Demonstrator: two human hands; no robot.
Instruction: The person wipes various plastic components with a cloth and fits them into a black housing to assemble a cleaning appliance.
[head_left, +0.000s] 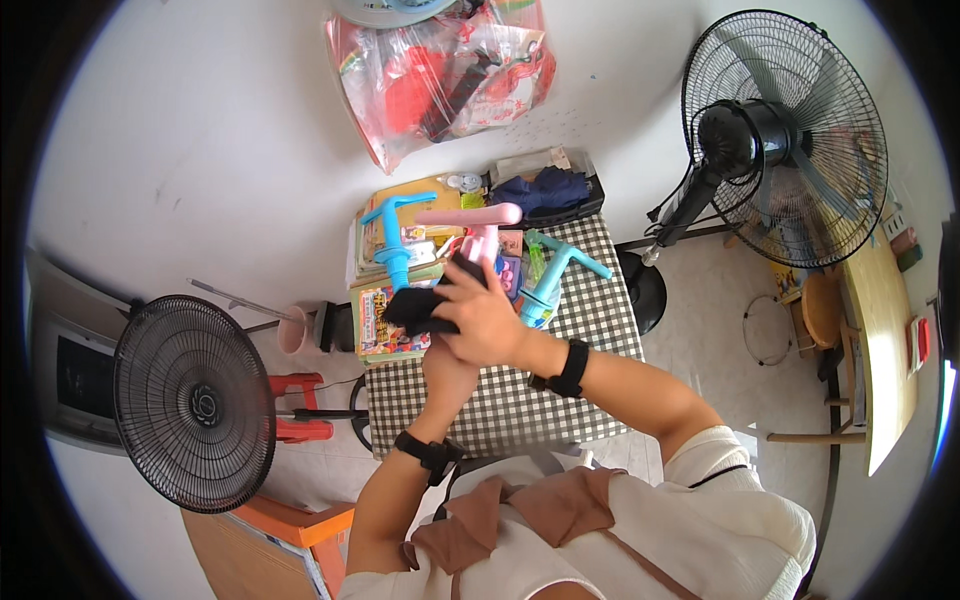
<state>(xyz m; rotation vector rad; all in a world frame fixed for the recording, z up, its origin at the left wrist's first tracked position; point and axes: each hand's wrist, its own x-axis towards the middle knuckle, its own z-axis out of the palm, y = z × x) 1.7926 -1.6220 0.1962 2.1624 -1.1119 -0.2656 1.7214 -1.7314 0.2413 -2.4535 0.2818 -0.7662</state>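
My right hand (pixel 490 322) is closed on a black cloth (pixel 415 312), its fingers bent over the fabric. Just below a pink T-shaped handle (pixel 470 215), the cloth bunches against the pink shaft. My left hand (pixel 450 372) comes up beneath the right one; its fingers are hidden behind the cloth and the right hand. To the left stands a blue T-handled item (pixel 397 235) with a ribbed collar. A teal one (pixel 562 272) leans to the right of my hands. The lower ends of all three are hidden or hard to make out.
A black-and-white checked table (pixel 590 385) bears colourful books (pixel 375 325) and a dark box with navy cloth (pixel 545 190). Black fans stand left (pixel 200 400) and right (pixel 770 140). A plastic bag (pixel 440 85) hangs on the wall; a red stool (pixel 300 385) is at left.
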